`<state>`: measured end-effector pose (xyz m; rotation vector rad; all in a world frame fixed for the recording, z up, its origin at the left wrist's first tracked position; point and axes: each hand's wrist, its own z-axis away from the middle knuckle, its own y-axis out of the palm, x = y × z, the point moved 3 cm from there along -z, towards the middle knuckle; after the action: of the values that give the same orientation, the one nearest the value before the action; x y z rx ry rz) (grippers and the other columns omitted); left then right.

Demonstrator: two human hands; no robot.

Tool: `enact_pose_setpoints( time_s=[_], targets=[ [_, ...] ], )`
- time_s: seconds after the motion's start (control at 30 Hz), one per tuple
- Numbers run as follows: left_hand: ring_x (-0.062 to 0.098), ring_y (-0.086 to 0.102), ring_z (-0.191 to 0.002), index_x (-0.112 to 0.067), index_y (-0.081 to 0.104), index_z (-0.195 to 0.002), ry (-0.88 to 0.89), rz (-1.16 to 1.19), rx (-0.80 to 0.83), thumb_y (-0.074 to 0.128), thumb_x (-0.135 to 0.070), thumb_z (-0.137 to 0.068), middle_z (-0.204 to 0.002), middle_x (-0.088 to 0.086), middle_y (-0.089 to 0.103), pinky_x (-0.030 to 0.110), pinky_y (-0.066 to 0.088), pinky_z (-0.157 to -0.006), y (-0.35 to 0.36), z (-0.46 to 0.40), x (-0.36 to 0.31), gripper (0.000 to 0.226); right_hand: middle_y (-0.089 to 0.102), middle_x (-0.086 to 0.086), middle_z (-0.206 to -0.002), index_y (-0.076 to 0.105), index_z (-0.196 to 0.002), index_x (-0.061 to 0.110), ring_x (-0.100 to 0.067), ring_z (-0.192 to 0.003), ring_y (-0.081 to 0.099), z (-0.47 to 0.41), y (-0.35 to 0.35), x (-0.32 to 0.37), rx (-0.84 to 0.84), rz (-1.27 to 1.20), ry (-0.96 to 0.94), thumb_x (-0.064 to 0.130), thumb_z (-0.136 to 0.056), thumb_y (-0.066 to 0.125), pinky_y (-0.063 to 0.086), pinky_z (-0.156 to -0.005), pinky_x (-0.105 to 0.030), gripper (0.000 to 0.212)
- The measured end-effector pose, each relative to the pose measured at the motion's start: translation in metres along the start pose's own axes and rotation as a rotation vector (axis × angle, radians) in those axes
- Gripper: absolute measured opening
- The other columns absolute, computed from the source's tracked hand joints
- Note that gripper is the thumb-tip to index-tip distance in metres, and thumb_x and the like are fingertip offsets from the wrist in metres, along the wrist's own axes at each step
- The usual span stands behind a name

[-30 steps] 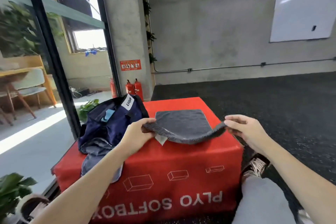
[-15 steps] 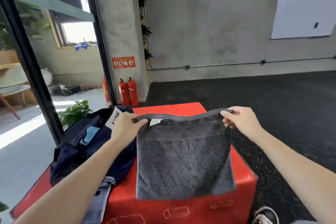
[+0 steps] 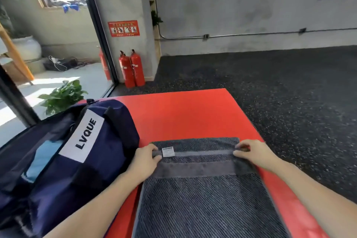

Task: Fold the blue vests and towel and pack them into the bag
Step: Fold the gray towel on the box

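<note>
A dark grey striped towel lies on the red soft box, its near part running off the bottom of the view. My left hand pinches the towel's far left corner, beside a small white label. My right hand pinches the far right corner. Both corners sit low, at the box top, over another layer of the towel. A navy bag with a white "LVQUE" patch lies open at the left, with light blue fabric showing inside. No vest can be told apart.
The red box top stretches beyond the towel toward the far edge. Two red fire extinguishers stand by a concrete pillar. A potted plant sits at the left behind a glass wall. Dark speckled floor surrounds the box on the right.
Half a second ago both hands held the towel up, hanging by its top edge. They have since lowered it, and it now lies on the box. The view has tilted down and closer.
</note>
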<state>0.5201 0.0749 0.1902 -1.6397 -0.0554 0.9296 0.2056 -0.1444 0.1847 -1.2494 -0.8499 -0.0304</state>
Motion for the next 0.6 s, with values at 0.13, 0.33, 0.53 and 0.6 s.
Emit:
enact_pose_setpoints(
  time_s=[0.13, 0.33, 0.53, 0.6],
  targets=[
    [0.027, 0.066, -0.098, -0.016, 0.070, -0.109, 0.008, -0.030, -0.017, 0.070, -0.021, -0.092, -0.104, 0.008, 0.073, 0.032, 0.051, -0.080, 0.002, -0.008, -0.006, 0.018, 0.071, 0.019, -0.086, 0.073, -0.085, 0.032, -0.002, -0.086, 0.066, -0.007, 0.003, 0.002, 0.004, -0.011, -0.040, 0.034, -0.079, 0.084, 0.049, -0.082, -0.024, 0.013],
    [0.014, 0.062, -0.085, -0.021, 0.073, -0.097, 0.077, -0.036, -0.088, 0.071, -0.020, -0.091, -0.088, -0.004, 0.069, 0.024, 0.039, -0.073, -0.040, -0.003, -0.025, 0.006, 0.073, 0.023, -0.081, 0.077, -0.079, 0.035, 0.005, -0.083, 0.064, -0.001, -0.038, 0.021, 0.021, -0.060, -0.141, 0.034, -0.081, 0.082, 0.048, -0.080, -0.022, 0.005],
    [0.026, 0.063, -0.093, -0.009, 0.073, -0.098, 0.050, -0.122, -0.085, 0.069, -0.015, -0.091, -0.093, 0.008, 0.070, 0.031, 0.045, -0.080, -0.046, -0.051, -0.037, 0.010, 0.073, 0.015, -0.082, 0.074, -0.078, 0.032, -0.005, -0.084, 0.064, -0.047, -0.047, 0.030, -0.040, -0.040, -0.161, 0.029, -0.082, 0.082, 0.047, -0.078, -0.026, 0.010],
    [0.033, 0.066, -0.097, -0.004, 0.072, -0.093, 0.011, -0.195, 0.041, 0.066, -0.015, -0.091, -0.090, 0.014, 0.069, 0.035, 0.047, -0.076, -0.025, -0.067, -0.027, 0.012, 0.071, 0.010, -0.083, 0.069, -0.076, 0.031, -0.015, -0.085, 0.065, -0.064, -0.023, 0.019, 0.028, 0.073, -0.139, 0.028, -0.083, 0.081, 0.046, -0.076, -0.030, 0.014]
  ],
)
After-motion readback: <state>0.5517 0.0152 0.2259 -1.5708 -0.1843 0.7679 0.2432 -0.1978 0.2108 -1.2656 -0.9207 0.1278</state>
